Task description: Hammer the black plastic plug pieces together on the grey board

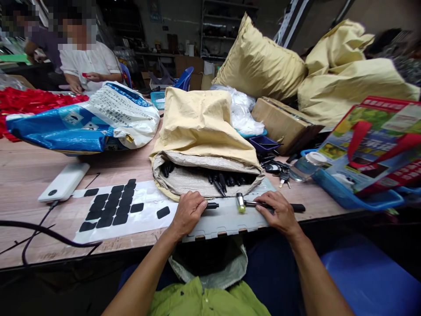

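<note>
My left hand (pixel 189 212) is closed around a black cylindrical piece (pixel 212 206), whose end sticks out to the right over a grey mat (pixel 223 217). The handle of a small hammer (pixel 241 203) is gripped in my right hand (pixel 276 210); its silver and yellow head lies left of the fingers, close to the mat. Just beyond both hands, a yellow woven sack (pixel 200 127) lies with its mouth toward me, and several black pieces (pixel 222 181) show inside. A white sheet with black rounded stickers (pixel 112 206) is left of my left hand.
A white power bank (pixel 64 182) with a cable lies left. Behind it is a blue and white sack (pixel 98 118). Keys (pixel 283 177), a jar (pixel 307 166) and a blue basket (pixel 358 197) stand right. One person (pixel 88 66) holds something red across the table; another is farther left.
</note>
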Demonstrator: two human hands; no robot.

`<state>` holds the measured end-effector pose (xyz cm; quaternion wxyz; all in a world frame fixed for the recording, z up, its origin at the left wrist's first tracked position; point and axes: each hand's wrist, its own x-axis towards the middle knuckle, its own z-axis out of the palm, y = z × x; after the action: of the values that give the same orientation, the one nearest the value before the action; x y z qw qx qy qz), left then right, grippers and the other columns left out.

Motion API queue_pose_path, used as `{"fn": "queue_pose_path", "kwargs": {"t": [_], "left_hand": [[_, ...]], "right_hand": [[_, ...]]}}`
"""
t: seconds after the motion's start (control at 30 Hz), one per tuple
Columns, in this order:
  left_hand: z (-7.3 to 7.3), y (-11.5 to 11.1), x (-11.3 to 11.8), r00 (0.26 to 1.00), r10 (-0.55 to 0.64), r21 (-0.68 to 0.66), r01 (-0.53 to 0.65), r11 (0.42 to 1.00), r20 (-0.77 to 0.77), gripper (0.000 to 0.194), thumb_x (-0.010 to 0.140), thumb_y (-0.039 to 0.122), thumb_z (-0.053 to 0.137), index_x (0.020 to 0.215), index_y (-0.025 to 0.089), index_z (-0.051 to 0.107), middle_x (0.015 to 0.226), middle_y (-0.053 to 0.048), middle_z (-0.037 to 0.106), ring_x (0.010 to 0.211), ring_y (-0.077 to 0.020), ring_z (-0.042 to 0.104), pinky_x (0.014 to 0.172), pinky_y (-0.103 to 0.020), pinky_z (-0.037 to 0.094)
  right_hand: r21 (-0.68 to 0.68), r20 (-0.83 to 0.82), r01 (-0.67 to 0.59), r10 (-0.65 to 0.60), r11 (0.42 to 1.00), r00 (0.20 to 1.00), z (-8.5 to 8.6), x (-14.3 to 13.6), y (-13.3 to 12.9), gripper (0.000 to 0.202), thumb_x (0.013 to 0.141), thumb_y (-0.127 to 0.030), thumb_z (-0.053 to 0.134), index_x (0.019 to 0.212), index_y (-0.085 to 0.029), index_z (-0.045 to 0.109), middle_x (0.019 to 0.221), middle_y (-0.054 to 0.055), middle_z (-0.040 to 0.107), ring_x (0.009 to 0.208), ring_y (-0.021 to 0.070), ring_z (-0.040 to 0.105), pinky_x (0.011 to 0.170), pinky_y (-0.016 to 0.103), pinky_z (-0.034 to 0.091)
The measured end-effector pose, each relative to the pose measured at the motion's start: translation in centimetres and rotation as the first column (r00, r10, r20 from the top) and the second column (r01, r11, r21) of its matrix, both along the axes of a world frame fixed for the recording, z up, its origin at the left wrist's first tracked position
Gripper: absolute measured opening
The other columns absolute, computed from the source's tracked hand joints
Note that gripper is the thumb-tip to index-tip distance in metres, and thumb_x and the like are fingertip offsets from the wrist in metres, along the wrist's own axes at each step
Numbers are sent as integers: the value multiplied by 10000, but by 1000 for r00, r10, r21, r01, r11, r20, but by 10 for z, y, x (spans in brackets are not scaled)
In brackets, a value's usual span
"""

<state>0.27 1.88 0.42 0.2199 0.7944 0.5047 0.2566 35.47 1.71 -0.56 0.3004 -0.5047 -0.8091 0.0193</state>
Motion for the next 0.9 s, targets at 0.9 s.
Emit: {"fn": "queue_pose_path", "kwargs": {"t": [0.9], "left_hand": [[23,-54,-8,971,-236,51,234,971,39,176,980,321,558,929,237,704,1437,-65,512,1307,-301,428,1094,-484,323]], "right_hand": [[8,1,-10,10,1000,1000,1,0,-1,150,929,-315,634,1012,-253,742,934,50,681,911,245,598,831,396,483]]}}
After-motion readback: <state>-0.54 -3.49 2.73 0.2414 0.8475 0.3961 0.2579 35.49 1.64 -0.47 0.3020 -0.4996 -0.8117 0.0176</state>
